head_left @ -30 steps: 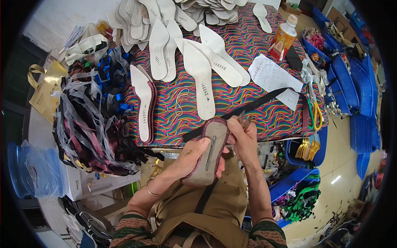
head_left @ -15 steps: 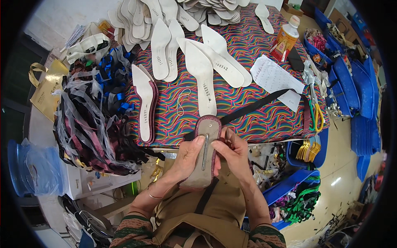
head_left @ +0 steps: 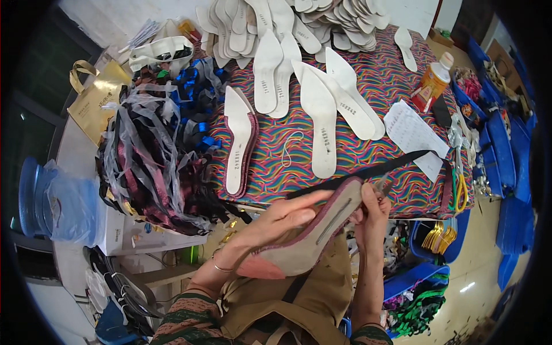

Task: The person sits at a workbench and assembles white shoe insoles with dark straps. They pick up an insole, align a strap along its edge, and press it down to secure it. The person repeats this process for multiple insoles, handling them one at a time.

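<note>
While blue bins (head_left: 499,144) hold trimmings, both hands' (head_left: 276,221) grips clasp the sole (head_left: 313,233).

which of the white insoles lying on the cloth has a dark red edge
The lone insole at the cloth's left, beside the ribbon pile; the others are plain white.

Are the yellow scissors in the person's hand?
No, the yellow-handled scissors lie on the striped table at the right, while both hands hold a shoe sole.
</note>
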Demonstrator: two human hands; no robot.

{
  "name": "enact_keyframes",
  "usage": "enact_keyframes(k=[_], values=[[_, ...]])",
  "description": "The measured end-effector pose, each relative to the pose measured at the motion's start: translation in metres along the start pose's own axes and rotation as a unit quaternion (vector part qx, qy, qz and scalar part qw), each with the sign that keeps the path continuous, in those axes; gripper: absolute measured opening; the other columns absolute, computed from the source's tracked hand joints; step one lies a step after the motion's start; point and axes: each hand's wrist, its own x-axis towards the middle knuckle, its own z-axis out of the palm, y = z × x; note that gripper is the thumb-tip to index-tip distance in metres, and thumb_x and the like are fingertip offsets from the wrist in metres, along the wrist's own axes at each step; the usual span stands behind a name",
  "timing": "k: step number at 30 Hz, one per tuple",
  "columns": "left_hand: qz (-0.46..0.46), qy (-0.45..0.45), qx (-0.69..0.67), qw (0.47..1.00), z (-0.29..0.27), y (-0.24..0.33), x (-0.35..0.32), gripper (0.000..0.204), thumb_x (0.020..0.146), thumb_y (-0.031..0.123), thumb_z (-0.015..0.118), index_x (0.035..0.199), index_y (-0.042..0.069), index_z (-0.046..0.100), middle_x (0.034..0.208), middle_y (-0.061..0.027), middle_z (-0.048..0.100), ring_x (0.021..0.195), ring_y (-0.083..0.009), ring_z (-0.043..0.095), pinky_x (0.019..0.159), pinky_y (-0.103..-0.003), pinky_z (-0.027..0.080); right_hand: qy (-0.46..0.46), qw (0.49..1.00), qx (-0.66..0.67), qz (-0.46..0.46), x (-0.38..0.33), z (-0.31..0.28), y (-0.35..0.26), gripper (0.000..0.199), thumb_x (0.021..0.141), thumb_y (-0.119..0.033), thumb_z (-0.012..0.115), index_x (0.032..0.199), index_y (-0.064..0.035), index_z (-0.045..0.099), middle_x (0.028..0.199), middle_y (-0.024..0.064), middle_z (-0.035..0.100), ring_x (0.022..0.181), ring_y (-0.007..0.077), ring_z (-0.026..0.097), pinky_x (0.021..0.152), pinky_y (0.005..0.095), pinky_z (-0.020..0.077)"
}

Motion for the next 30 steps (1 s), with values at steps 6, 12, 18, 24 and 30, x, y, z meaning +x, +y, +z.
enact_keyframes(k=[6,12,18,24,30], values=[[0.355,0.015,0.168,0.919,-0.025,-0.013,0.012,0.017,0.091,0.013,0.061,0.093,-0.001,0.068,0.105,-0.0168,0.064,0.098,-0.0392,0.059,0.096,-0.055,0.037,-0.016,0.997,0.017,0.080,-0.011,0.020,0.015,0.020,0.095,-0.020,0.062,0.081,-0.0052,0.063,0.062,0.0003,0.056,0.044,0.0038,0.041,0.038,0.0222,0.0223],[0.193,0.403,-0.093,0.890,-0.074,0.008,-0.024,0.023,0.094,0.010,0.054,0.105,-0.007,0.063,0.097,-0.0119,0.069,0.091,-0.0173,0.064,0.088,-0.037,0.049,-0.072,0.937,-0.339,-0.045,-0.006,0.024,0.011,0.016,0.091,-0.008,0.063,0.080,0.0036,0.062,0.063,0.0007,0.053,0.056,0.0068,0.040,0.052,0.0240,0.0329],[0.056,0.471,0.283,0.833,-0.140,-0.047,-0.022,0.036,0.086,0.003,0.061,0.121,-0.004,0.060,0.101,-0.0081,0.062,0.089,-0.0152,0.059,0.079,-0.027,0.048,-0.033,0.851,-0.486,-0.195,0.028,0.026,0.006,0.011,0.088,-0.006,0.062,0.086,0.0043,0.061,0.068,0.0100,0.055,0.058,0.0158,0.049,0.054,0.0303,0.0378],[0.197,0.485,0.410,0.747,-0.088,-0.024,0.010,0.035,0.083,-0.001,0.062,0.117,-0.001,0.061,0.103,-0.0113,0.059,0.088,-0.0187,0.058,0.080,-0.030,0.047,-0.005,0.702,-0.695,-0.155,0.086,0.039,0.007,0.025,0.086,-0.022,0.062,0.087,0.0031,0.063,0.075,0.0175,0.062,0.072,0.0370,0.060,0.066,0.0411,0.0447],[0.120,0.291,0.051,0.948,-0.045,-0.019,0.038,0.032,0.091,0.010,0.061,0.121,-0.002,0.060,0.113,-0.0099,0.060,0.096,-0.0155,0.059,0.084,-0.028,0.048,-0.055,0.932,-0.350,-0.083,0.111,0.027,0.018,0.020,0.087,-0.016,0.065,0.090,0.0041,0.064,0.073,0.0049,0.062,0.059,0.0111,0.055,0.052,0.0275,0.0400]])
